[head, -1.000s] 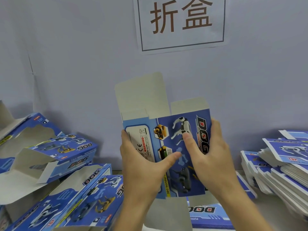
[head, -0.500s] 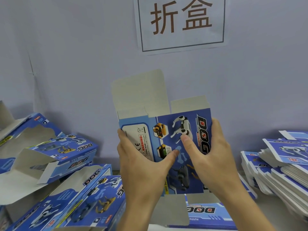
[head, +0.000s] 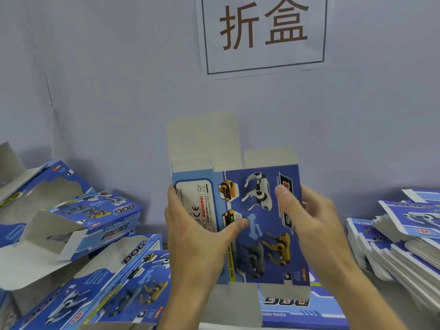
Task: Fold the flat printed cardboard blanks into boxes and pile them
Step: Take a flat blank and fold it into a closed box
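A printed cardboard blank (head: 240,222) is being held upright in front of the wall, its grey flaps (head: 204,139) standing open at the top and more flaps hanging at the bottom. The left hand (head: 197,236) is gripping its left edge, thumb pressed across the printed face; the right hand (head: 309,222) is curling round the right edge, thumb on the front — its fingers behind the card are out of sight. The step in hand looks to be squaring the flattened sleeve into a tube; next, judging from the loose flaps, the ends want tucking shut, which calls for one hand steadying the body while the other folds. Below it more flat blanks (head: 300,310) are lying on the table. To the left, folded boxes (head: 100,217) are piling up, some with open ends — to the right, a stack of unfolded blanks (head: 404,246) is waiting. A paper sign (head: 264,32) is hanging above.
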{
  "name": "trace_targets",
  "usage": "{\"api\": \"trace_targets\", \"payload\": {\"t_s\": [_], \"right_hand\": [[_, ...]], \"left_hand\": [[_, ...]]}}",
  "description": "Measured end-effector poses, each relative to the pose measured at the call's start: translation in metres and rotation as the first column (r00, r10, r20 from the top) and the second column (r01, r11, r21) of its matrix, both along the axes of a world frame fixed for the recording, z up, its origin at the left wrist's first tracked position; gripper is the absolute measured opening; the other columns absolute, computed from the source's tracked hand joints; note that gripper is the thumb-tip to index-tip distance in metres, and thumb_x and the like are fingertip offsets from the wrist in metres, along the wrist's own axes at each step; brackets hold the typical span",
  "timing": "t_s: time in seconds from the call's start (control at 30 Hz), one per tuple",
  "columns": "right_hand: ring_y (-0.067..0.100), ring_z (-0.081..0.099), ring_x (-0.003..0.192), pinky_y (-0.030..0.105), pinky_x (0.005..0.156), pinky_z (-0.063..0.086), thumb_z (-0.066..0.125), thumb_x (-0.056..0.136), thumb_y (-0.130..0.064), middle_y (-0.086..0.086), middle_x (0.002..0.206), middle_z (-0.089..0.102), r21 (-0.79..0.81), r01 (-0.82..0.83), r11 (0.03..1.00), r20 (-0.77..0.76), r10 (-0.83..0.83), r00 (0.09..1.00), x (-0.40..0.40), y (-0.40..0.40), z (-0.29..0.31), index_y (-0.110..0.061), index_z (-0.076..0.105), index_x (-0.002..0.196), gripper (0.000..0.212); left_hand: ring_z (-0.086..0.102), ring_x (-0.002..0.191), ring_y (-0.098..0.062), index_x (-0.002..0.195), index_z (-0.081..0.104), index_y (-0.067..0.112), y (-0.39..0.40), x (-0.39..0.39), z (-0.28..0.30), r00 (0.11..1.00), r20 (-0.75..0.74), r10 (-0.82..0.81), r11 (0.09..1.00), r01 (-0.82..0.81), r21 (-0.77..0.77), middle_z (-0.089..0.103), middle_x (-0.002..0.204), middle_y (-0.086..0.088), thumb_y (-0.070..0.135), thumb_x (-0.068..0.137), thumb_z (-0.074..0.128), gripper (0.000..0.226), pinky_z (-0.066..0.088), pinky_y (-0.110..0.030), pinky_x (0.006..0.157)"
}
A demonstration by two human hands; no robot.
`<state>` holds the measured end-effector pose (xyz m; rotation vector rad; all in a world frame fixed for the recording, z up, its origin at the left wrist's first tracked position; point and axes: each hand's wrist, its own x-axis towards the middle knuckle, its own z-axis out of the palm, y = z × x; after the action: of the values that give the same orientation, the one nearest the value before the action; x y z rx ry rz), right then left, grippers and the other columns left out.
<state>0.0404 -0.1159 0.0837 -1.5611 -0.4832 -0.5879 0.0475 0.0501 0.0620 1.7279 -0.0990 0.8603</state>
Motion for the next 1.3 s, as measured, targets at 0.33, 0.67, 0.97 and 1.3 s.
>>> {"api": "trace_targets", "payload": {"t_s": [0.33, 0.67, 0.97, 1.3], "right_hand": [[0.025, 0.072, 0.061, 0.045, 0.058, 0.056, 0.064, 0.089, -0.032, 0.01, 0.067, 0.073, -0.217, 0.101, 0.971, -0.043, -0.113, 0.993, -0.031, -0.026, 0.038, -0.013, 0.069, 0.077, 0.023], [0.028, 0.07, 0.056, 0.042, 0.058, 0.056, 0.06, 0.089, -0.03, 0.015, 0.063, 0.07, -0.368, 0.126, 0.921, -0.163, -0.197, 0.967, -0.042, -0.018, 0.051, 0.004, 0.064, 0.074, 0.038], [0.025, 0.034, 0.043, 0.025, 0.041, 0.031, 0.064, 0.085, -0.024, 0.02, 0.05, 0.041, -0.263, 0.435, 0.861, 0.026, -0.444, 0.896, -0.028, -0.015, 0.041, 0.001, 0.041, 0.06, 0.042], [-0.02, 0.062, 0.084, -0.003, 0.061, 0.043, 0.069, 0.031, -0.091, -0.04, 0.092, 0.066, -0.32, -0.293, 0.901, -0.174, 0.248, 0.953, -0.034, -0.011, 0.031, -0.074, 0.055, 0.088, 0.061]], "left_hand": [[0.035, 0.14, -0.006, 0.14, 0.0, 0.072, 0.004, -0.015, 0.013, 0.964, 0.049, -0.262, 0.947, 0.247, 0.203, 0.027, 0.144, 0.035, 0.06, 0.036, 0.091, 0.139, 0.041, -0.047, 0.112], [0.043, 0.113, 0.016, 0.117, 0.04, 0.059, 0.007, -0.024, 0.024, 0.97, 0.179, -0.163, 0.964, 0.117, 0.24, 0.042, 0.13, 0.015, 0.072, 0.057, 0.075, 0.071, 0.038, 0.001, 0.083], [0.051, 0.088, 0.003, 0.104, 0.024, 0.058, 0.008, -0.026, 0.027, 0.983, 0.103, -0.153, 0.941, 0.113, 0.32, 0.041, 0.098, 0.019, 0.064, 0.032, 0.088, 0.097, 0.044, -0.007, 0.07], [0.069, 0.074, -0.006, 0.093, 0.039, 0.047, 0.018, -0.031, 0.035, 0.901, 0.161, -0.402, 0.915, 0.401, 0.039, 0.062, 0.088, 0.016, 0.036, 0.033, 0.093, 0.081, 0.055, -0.015, 0.062]]}}
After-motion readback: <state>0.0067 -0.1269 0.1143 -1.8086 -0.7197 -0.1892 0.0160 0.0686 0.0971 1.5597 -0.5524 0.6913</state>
